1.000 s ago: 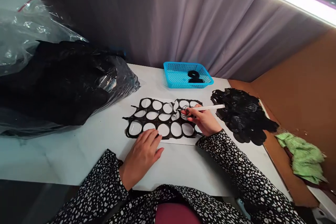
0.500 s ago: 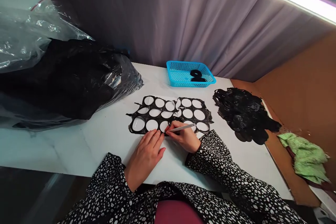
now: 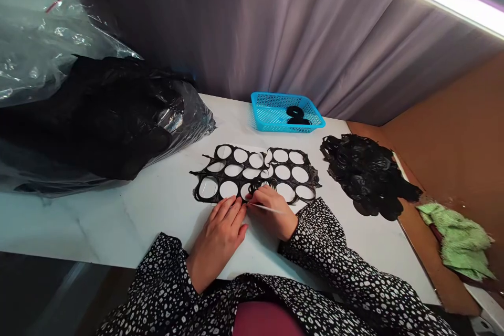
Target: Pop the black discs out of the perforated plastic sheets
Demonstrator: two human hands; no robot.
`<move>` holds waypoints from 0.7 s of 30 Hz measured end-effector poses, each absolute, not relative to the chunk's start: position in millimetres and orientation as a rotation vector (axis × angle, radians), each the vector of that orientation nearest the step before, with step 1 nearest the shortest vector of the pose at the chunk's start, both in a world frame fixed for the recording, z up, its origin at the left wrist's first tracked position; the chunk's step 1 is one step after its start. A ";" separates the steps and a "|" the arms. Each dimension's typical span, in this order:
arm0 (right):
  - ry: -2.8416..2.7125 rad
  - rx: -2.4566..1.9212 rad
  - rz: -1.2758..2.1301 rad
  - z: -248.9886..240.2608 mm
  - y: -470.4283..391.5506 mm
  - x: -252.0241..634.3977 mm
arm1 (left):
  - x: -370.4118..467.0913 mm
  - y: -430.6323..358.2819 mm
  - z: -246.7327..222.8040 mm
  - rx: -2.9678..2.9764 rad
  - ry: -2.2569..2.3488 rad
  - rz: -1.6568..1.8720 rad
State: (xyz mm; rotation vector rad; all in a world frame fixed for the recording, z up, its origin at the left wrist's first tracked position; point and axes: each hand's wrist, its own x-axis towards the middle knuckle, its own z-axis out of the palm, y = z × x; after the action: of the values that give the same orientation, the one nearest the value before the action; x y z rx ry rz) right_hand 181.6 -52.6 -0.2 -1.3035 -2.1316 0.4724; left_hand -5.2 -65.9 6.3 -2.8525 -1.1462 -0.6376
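Observation:
In front of me lies a thin black sheet [image 3: 222,175] with rows of large round holes, its edges ragged and one part crumpled. My left hand [image 3: 222,223] rests palm down with its fingers stretched out, fingertips on the sheet's near edge. Pinched in my right hand [image 3: 274,214] is a slim pale pen-like tool [image 3: 268,208], held low and pointing left. Its tip is beside my left fingertips; whether it is a blade or tweezers I cannot make out. Thin black rings [image 3: 260,184] lie bunched just beyond my right fingers.
A blue plastic basket [image 3: 255,114] with a few black round pieces [image 3: 294,112] stands at the back. To the right is a heap of black scraps [image 3: 366,173], and a green cloth [image 3: 457,239] past it. A large clear bag of black material [image 3: 118,115] fills the left.
The tool in my right hand has tilted lower, its back end dropping towards the table. My right hand has turned slightly and shifted a little towards me. The left hand stays in place.

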 end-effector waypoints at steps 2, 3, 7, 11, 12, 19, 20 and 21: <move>-2.309 -1.236 0.326 0.5 -53.4 179.3 | -5.5 -65.8 6.3 -2.869 -1.142 -0.629; -2.358 -1.224 0.263 2.1 -50.3 182.1 | -5.7 -65.6 6.0 -2.877 -1.141 -0.623; -2.095 -1.444 0.082 13.0 -14.2 234.0 | -7.6 -65.6 2.2 -2.887 -1.138 -0.620; -1.373 -1.895 -0.018 22.4 14.1 315.2 | -12.2 -64.7 1.3 -2.898 -1.118 -0.664; -1.245 -1.911 0.091 23.8 12.9 329.5 | -13.0 -63.2 3.6 -2.907 -1.109 -0.673; -0.465 -1.270 1.090 31.5 -36.2 347.8 | 24.2 -23.3 38.6 -3.088 -1.062 -0.613; -0.386 -1.181 1.161 33.6 -40.7 347.9 | 38.5 -15.9 39.4 -3.128 -0.990 -0.605; -0.313 -1.099 1.216 36.1 -44.2 348.8 | 54.6 -9.3 37.7 -3.164 -0.912 -0.584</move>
State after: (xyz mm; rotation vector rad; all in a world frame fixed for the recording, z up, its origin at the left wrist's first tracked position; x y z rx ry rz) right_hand 348.8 -44.2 36.1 -1.0987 -0.3127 1.2160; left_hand 54.6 -9.3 37.7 -3.1636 -0.9124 -0.5841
